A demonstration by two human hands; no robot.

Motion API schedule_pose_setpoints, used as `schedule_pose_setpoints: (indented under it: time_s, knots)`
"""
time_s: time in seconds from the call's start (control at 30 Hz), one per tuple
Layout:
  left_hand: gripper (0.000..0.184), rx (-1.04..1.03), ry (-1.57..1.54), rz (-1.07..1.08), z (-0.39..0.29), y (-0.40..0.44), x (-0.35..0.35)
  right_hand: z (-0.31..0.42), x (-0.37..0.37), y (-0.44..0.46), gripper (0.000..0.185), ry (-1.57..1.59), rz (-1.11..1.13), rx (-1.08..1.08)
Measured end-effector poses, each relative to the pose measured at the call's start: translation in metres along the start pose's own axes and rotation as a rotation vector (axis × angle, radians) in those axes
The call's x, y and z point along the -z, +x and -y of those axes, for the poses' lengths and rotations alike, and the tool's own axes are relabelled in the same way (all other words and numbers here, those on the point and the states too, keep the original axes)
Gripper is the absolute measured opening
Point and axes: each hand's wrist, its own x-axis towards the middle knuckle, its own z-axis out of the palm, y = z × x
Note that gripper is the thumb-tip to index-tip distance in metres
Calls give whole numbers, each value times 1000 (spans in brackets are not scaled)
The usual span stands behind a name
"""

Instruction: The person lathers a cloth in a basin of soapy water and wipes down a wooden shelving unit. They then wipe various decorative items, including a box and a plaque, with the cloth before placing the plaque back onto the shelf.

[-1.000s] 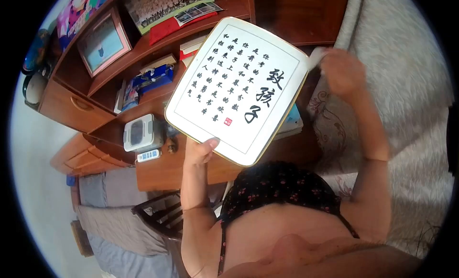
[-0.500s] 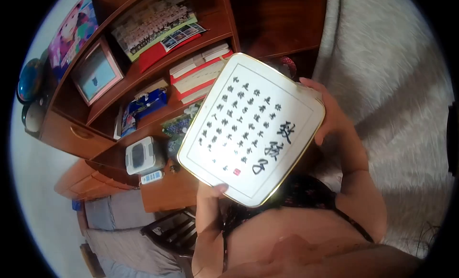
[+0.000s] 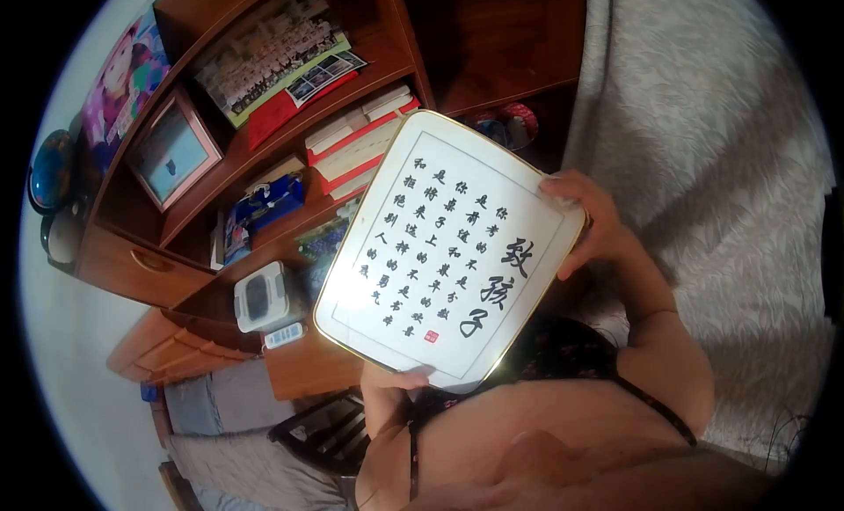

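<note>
A white rounded-corner panel [image 3: 453,247] with a gold rim, black handwritten characters and a small red seal is held up tilted. My left hand [image 3: 394,378] grips its lower left edge, with the thumb on the face and the fingers hidden behind. At the upper right corner my right hand [image 3: 593,225] holds the edge, with a thumb or finger over the front. Whether anything else is in my right hand is hidden.
Behind the panel stands a wooden shelf unit [image 3: 422,62] with a framed picture [image 3: 174,155], a group photo and books. A lidded box [image 3: 264,298] and a remote [image 3: 286,335] lie left. Below are a dark chair [image 3: 325,432] and bed [image 3: 246,458]; a curtain [image 3: 703,159] hangs right.
The panel sits lower in view. My right hand, which was apart from the panel with something white in it, now grips the corner; the white thing no longer shows. My left hand keeps its hold.
</note>
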Motion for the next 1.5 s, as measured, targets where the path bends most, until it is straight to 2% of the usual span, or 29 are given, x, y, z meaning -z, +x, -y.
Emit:
schedule_pose_setpoints:
  time_s: [0.07,0.17,0.23,0.27,0.3,0.33,0.37,0.43,0.5,0.57,0.6,0.63,0.67,0.7,0.73,0.8,0.83,0.87,0.9,0.97,1.07,1.1,1.13,1.17,1.23,1.3,1.4,1.47,1.5]
  knots:
    - [84,-4,-13,-20,-1,2,-4,0,1,1,95,7,-8,-12]
    - [87,-36,-82,-114,2,4,-18,11,9,10,94,-141,30,-52]
    - [85,-27,-187,-88,5,9,-18,17,9,12,87,259,-518,-173]
    - [83,-56,-85,3,12,15,-10,25,10,16,87,261,-516,-173]
    - [83,-94,62,-107,21,16,-13,37,9,24,80,168,-360,-106]
    - [78,-168,134,-14,33,23,-5,47,7,31,74,75,-207,-40]
    - [73,-241,206,81,35,31,-2,47,7,46,67,-306,54,140]
    - [69,-261,171,87,36,34,-10,41,-15,60,64,-775,268,45]
    - [63,-363,160,48,36,37,-13,32,-38,64,62,-708,185,48]
    - [57,-377,173,49,45,38,-3,36,-62,57,59,-574,324,229]
    - [56,-268,165,-24,56,36,6,42,-76,47,54,-452,366,312]
    - [56,-160,161,-95,64,38,15,47,-91,34,49,-501,380,476]
    - [56,-434,108,66,68,46,19,50,-90,27,47,-482,399,480]
    - [56,-440,116,78,62,48,13,52,-85,25,45,-467,417,481]
    - [55,-509,151,76,56,47,5,50,-77,28,45,-475,407,478]
    - [49,-610,237,121,37,42,-7,48,-47,50,49,-822,350,234]
    - [49,-609,240,127,37,43,-7,39,-32,54,51,-903,156,227]
    - [48,-590,273,146,38,44,-8,50,-19,69,55,-994,99,82]
    - [48,-573,305,164,39,45,-9,49,-15,79,59,-990,75,57]
    - [47,-555,337,181,42,46,-10,48,-34,96,59,-820,32,114]
    - [42,-520,315,159,47,51,-9,46,-88,78,61,-647,283,377]
    - [40,-428,513,65,48,46,-5,48,-108,65,60,-575,328,486]
    - [40,-502,544,53,57,51,1,60,-103,56,59,-376,431,405]
    - [39,-576,575,41,66,56,4,60,-98,62,59,-374,431,415]
    - [41,-482,406,130,56,56,-10,49,-81,84,57,-615,287,283]
    - [41,-419,503,167,53,56,-15,35,-63,111,55,-722,-31,230]
    - [41,-520,560,260,53,59,-19,41,-62,124,56,-815,-78,178]
    - [41,-513,555,205,54,60,-18,52,-83,110,55,-730,102,339]
    - [42,-498,549,155,55,59,-18,52,-100,97,55,-601,106,383]
